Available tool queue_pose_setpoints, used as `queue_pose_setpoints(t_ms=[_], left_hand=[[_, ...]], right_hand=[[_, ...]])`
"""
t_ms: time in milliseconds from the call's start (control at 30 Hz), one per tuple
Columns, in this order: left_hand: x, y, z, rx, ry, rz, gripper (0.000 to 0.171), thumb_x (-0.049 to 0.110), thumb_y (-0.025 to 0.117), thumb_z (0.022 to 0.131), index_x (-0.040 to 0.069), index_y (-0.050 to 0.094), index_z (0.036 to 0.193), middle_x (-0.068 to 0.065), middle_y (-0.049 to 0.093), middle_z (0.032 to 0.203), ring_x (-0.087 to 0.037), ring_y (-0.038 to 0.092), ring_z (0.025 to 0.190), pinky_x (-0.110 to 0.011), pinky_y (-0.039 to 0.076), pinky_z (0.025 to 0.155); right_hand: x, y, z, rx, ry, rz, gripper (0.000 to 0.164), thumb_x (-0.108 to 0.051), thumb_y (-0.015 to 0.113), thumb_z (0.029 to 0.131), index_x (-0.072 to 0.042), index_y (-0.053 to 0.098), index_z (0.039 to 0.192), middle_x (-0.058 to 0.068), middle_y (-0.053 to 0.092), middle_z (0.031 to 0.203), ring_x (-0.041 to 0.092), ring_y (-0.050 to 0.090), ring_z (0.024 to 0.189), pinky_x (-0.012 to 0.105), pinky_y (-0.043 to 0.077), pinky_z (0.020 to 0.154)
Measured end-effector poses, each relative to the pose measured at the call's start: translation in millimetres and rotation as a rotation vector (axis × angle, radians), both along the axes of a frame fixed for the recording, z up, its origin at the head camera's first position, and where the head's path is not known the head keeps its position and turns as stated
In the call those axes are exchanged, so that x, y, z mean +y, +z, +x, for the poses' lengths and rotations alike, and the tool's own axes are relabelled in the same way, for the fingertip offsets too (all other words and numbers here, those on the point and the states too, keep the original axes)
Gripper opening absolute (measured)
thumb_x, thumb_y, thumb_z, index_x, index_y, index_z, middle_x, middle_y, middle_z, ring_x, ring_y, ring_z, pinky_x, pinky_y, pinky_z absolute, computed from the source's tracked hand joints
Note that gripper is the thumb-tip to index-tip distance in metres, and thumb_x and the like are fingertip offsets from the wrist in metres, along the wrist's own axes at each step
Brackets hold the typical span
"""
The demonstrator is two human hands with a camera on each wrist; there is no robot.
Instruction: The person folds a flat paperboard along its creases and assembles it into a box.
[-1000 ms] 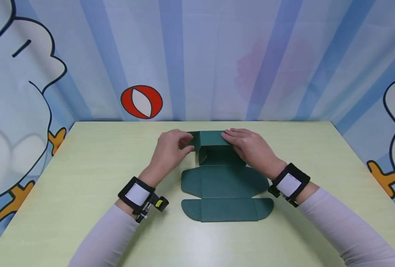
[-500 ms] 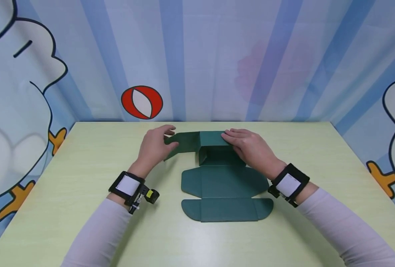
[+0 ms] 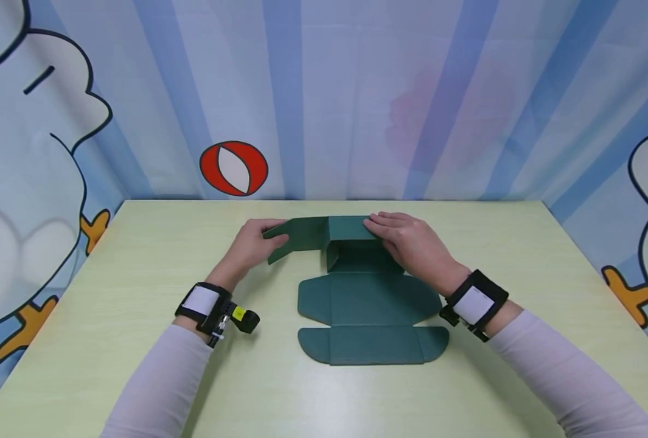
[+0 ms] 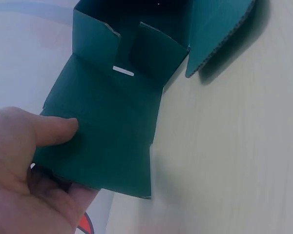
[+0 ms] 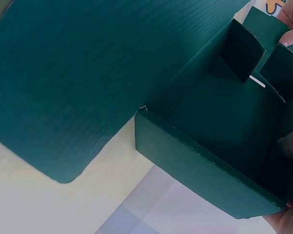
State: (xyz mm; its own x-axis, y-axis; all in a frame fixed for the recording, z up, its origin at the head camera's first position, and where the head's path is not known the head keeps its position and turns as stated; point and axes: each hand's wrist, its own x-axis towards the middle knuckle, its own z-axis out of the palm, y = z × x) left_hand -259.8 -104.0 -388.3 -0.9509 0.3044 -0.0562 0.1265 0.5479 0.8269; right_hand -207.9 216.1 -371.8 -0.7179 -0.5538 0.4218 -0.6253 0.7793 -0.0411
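Observation:
A green cardboard box (image 3: 351, 227), partly folded, stands on its side near the table's far edge. Its lid panel (image 3: 373, 298) and front flap (image 3: 375, 345) lie spread toward the person. My left hand (image 3: 249, 246) pinches the end of the long side flap (image 4: 102, 141), thumb on its inner face and fingers behind. That flap reaches out leftward from the box. At the box's right end, my right hand (image 3: 418, 248) grips the wall, thumb (image 5: 290, 145) inside and fingers outside. Two small tabs (image 4: 154, 53) stand folded in beside a narrow slot (image 4: 123, 71).
The pale wooden table (image 3: 154, 292) extends around the box on all sides. Behind it hangs a blue striped curtain (image 3: 345, 109) with cartoon prints. A strap with a small camera (image 3: 245, 319) sits on the left wrist, and another strap (image 3: 474, 303) on the right.
My left hand has moved left, and the side flap has unfolded outward from the box's left end. Its fingers have closed on the flap's end. The right hand stays put.

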Motion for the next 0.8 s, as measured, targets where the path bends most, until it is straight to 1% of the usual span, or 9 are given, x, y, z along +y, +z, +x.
queue_pose_setpoints(t_ms=[100,167,267,433,500,700,800], left_hand=[[-1,-1.1,0.8,-0.027,-0.020,0.031,0.035,0.017,0.057,0.100,0.012,0.063,0.133,-0.011,0.063,0.136,-0.030,0.051,0.134,-0.053,0.038,0.115],[-1,-0.9,1.9,-0.023,-0.034,0.043,0.031,0.015,0.056,0.100,0.011,0.067,0.129,-0.011,0.067,0.130,-0.030,0.055,0.130,-0.053,0.040,0.113],[-2,-0.6,4.5,-0.013,-0.049,0.045,0.030,0.014,0.056,0.100,0.011,0.068,0.127,-0.011,0.068,0.129,-0.030,0.056,0.128,-0.052,0.041,0.112],[1,0.7,10.6,-0.003,-0.071,0.034,0.028,0.014,0.057,0.100,0.010,0.070,0.124,-0.010,0.066,0.132,-0.029,0.056,0.130,-0.053,0.041,0.112],[3,2.1,13.7,0.008,-0.086,0.028,0.027,0.013,0.057,0.100,0.010,0.070,0.123,-0.010,0.067,0.130,-0.029,0.058,0.127,-0.053,0.042,0.111],[13,10.1,24.9,0.040,-0.148,-0.009,0.028,0.012,0.059,0.099,0.012,0.071,0.124,-0.010,0.070,0.126,-0.029,0.060,0.123,-0.053,0.045,0.108],[20,14.1,28.8,0.054,-0.167,-0.033,0.028,0.012,0.059,0.099,0.012,0.070,0.125,-0.010,0.070,0.126,-0.029,0.061,0.122,-0.054,0.045,0.108]], right_hand=[[0,0.4,0.8,-0.003,-0.001,0.004,0.043,-0.002,0.066,0.091,-0.006,0.062,0.134,0.015,0.062,0.136,0.031,0.060,0.128,0.048,0.049,0.106],[-1,0.7,1.0,-0.002,-0.001,0.008,0.043,-0.002,0.066,0.091,-0.006,0.062,0.134,0.015,0.062,0.136,0.031,0.059,0.128,0.048,0.049,0.106],[-1,0.5,0.3,0.000,0.000,0.015,0.043,-0.002,0.066,0.092,-0.005,0.061,0.134,0.016,0.062,0.136,0.032,0.060,0.127,0.048,0.049,0.106],[-1,0.5,-0.3,0.009,0.010,0.028,0.041,-0.004,0.065,0.093,-0.005,0.061,0.134,0.016,0.063,0.136,0.031,0.060,0.127,0.047,0.050,0.105],[-1,0.4,-0.6,0.014,0.010,0.033,0.041,-0.004,0.065,0.093,-0.005,0.061,0.134,0.016,0.063,0.136,0.031,0.060,0.127,0.046,0.050,0.105],[-1,-0.7,-1.2,0.021,0.001,0.030,0.041,-0.005,0.064,0.093,-0.005,0.061,0.134,0.016,0.063,0.136,0.031,0.060,0.126,0.046,0.050,0.105],[-1,-0.9,-1.3,0.021,0.000,0.025,0.041,-0.005,0.064,0.093,-0.005,0.061,0.134,0.016,0.063,0.136,0.031,0.061,0.126,0.046,0.050,0.105]])
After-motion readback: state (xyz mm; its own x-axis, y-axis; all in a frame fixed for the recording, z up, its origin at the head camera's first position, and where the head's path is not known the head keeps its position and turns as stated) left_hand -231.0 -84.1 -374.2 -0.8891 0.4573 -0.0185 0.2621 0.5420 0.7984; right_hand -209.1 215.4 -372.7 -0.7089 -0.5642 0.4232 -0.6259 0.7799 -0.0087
